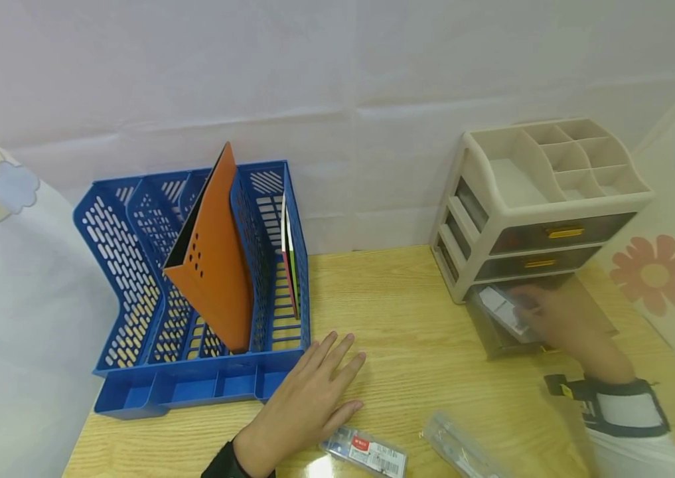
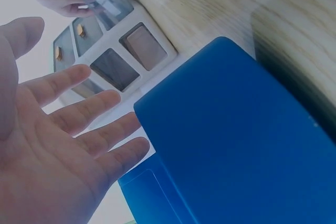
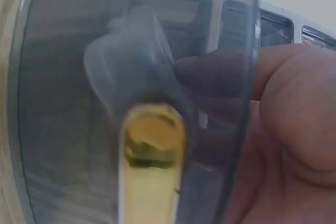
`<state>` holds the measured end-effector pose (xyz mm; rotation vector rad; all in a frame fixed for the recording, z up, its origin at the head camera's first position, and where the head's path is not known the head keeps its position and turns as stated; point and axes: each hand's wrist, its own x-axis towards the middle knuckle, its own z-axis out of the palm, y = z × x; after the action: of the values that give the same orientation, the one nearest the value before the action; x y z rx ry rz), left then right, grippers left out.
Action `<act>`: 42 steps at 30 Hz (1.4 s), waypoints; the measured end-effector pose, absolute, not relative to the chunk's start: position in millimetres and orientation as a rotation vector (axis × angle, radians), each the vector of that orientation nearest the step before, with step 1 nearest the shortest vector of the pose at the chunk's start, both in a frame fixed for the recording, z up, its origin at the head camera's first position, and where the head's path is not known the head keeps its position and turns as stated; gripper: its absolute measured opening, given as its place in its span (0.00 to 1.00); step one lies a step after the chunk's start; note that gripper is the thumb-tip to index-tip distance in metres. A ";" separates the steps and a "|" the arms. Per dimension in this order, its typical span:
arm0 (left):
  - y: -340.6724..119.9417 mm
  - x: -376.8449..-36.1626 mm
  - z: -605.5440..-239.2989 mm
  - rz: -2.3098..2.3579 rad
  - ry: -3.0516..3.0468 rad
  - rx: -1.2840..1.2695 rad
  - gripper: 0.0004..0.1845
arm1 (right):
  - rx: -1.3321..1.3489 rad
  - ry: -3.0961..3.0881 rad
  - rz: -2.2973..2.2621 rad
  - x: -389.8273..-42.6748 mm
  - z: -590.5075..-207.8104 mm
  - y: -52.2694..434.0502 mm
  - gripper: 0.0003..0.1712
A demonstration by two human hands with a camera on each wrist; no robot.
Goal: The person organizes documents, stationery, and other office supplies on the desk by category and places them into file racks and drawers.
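Bottom drawer (image 1: 501, 318), smoky translucent plastic with a gold handle (image 3: 149, 150), pulled out of the beige organizer (image 1: 543, 199) at the wooden desk's (image 1: 421, 318) right rear. Right hand (image 1: 570, 325) reaches into it with a pale packet (image 1: 501, 309); whether its fingers grip the packet cannot be told. Left hand (image 1: 307, 398) lies flat, fingers spread, beside the blue perforated file rack (image 1: 134, 279).

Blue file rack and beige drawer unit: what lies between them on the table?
In the head view, only bare wooden table lies between the blue file rack and the beige drawer unit.

1 blue file rack (image 1: 134, 279), 1 orange folder (image 1: 214, 259), 1 beige drawer unit (image 1: 546, 199), 2 clear packets (image 1: 367, 453), 2 hands (image 1: 307, 398)
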<state>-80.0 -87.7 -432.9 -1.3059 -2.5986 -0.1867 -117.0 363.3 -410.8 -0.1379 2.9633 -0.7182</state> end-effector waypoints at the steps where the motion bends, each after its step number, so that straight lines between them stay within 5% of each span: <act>1: -87.6 -80.0 -433.1 -0.188 -2.598 -1.305 0.34 | -0.114 2.920 -0.758 -117.4 -412.0 362.6 0.21; 25: -85.8 -78.9 -433.8 -0.181 -2.592 -1.307 0.34 | -0.063 2.929 -0.675 -107.7 -395.0 341.5 0.24; 42: -82.4 -57.2 -436.5 -0.242 -2.749 -1.647 0.46 | -0.465 3.254 -0.540 -83.2 -359.1 286.4 0.17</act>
<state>-57.2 -82.4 -436.5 -1.6469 -2.7492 -0.2422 -83.2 286.4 -359.1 -0.4654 3.2540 -0.5400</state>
